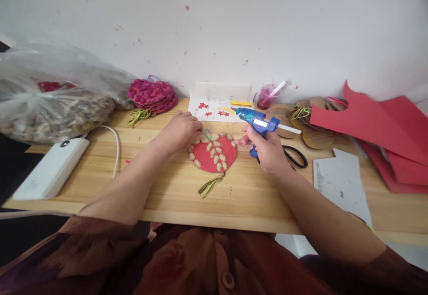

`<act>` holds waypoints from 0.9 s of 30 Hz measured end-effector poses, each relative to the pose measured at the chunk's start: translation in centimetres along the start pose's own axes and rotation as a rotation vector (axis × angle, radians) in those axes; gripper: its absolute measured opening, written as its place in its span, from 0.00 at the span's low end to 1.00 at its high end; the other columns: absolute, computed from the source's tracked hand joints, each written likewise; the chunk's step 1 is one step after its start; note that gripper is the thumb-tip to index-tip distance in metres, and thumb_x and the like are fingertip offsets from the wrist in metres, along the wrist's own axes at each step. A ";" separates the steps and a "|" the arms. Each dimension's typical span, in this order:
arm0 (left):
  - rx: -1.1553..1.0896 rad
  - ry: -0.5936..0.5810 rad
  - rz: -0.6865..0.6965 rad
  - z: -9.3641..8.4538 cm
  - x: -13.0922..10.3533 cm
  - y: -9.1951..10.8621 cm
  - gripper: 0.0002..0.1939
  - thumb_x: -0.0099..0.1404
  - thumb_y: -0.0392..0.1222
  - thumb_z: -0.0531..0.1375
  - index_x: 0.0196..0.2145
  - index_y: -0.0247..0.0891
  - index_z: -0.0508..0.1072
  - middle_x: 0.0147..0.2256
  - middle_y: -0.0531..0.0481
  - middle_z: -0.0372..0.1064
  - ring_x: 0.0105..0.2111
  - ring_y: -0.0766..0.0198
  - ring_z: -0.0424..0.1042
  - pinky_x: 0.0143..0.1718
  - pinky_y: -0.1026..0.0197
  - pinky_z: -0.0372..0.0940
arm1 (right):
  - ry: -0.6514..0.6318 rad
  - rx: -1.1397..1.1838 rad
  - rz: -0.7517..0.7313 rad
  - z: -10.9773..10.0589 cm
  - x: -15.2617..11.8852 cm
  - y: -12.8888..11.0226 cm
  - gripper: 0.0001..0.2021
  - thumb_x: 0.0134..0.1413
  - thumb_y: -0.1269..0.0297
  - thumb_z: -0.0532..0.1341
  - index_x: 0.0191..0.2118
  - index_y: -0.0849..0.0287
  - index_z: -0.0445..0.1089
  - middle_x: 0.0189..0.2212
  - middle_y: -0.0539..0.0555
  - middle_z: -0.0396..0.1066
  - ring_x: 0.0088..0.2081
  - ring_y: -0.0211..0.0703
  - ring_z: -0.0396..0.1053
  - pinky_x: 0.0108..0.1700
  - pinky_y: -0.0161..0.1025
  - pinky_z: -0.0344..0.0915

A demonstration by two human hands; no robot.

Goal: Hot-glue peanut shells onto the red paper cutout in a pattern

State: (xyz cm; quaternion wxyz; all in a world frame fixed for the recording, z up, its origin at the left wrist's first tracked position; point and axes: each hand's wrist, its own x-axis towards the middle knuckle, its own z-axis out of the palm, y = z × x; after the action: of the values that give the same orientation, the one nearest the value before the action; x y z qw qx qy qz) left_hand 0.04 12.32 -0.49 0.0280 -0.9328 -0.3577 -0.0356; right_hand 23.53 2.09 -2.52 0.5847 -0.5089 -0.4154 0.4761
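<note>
A round red paper piece point(204, 154) lies on the table, with tan nut shells point(219, 158) along its upper edge and in a band down its middle. It has a blue loop point(207, 133) at the top and a green-yellow tassel point(211, 185) below. My left hand point(183, 130) is closed at its upper left edge, fingers bent down; whatever they hold is hidden. In my right hand point(267, 150) is a blue glue gun point(257, 121), gripped by its handle. Its nozzle points up and left, and a white glue stick point(289, 128) sticks out behind.
On the left are a clear bag of shells point(53, 112) and a white power bank point(51, 168) with its cable. Magenta shell-covered pieces point(152, 95), a paper with red stars point(197, 115) and a plastic cup point(265, 98) stand along the wall. Red sheets point(377, 130) lie right.
</note>
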 end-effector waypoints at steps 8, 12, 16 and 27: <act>-0.435 0.151 -0.221 -1.4 -0.6 -0.1 0.09 0.62 0.44 0.64 0.34 0.36 0.81 0.34 0.44 0.79 0.36 0.56 0.73 0.38 0.57 0.62 | 0.055 0.002 -0.037 -0.2 -0.6 -1.4 0.19 0.51 0.44 0.69 0.37 0.54 0.71 0.24 0.45 0.71 0.26 0.37 0.74 0.30 0.36 0.73; -1.230 0.281 -0.398 -3.0 -0.5 0.8 0.17 0.53 0.51 0.72 0.33 0.36 0.80 0.30 0.49 0.77 0.29 0.65 0.72 0.32 0.62 0.62 | 0.008 0.011 -0.087 -0.3 -1.3 -2.7 0.14 0.58 0.49 0.67 0.36 0.55 0.70 0.24 0.45 0.71 0.20 0.33 0.67 0.20 0.32 0.64; -1.843 0.259 -0.488 -3.6 0.3 2.0 0.20 0.46 0.50 0.76 0.31 0.36 0.77 0.27 0.52 0.74 0.28 0.69 0.71 0.31 0.67 0.64 | -0.029 0.036 -0.198 -0.1 -2.3 -3.9 0.10 0.62 0.53 0.65 0.39 0.54 0.70 0.23 0.45 0.70 0.19 0.32 0.65 0.20 0.31 0.61; -2.118 0.246 -0.396 -0.9 0.3 2.7 0.19 0.46 0.45 0.77 0.28 0.33 0.75 0.25 0.52 0.72 0.26 0.71 0.71 0.31 0.69 0.67 | -0.168 -0.233 -0.283 0.4 -4.8 -3.7 0.11 0.67 0.54 0.59 0.36 0.55 0.71 0.22 0.47 0.66 0.21 0.36 0.65 0.25 0.36 0.65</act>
State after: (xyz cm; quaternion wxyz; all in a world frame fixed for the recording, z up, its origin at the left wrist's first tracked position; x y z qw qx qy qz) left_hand 2.01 10.41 0.33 -0.7621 -0.3988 -0.2841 -0.4236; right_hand 22.67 -2.64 1.24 0.5461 -0.4680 -0.5824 0.3788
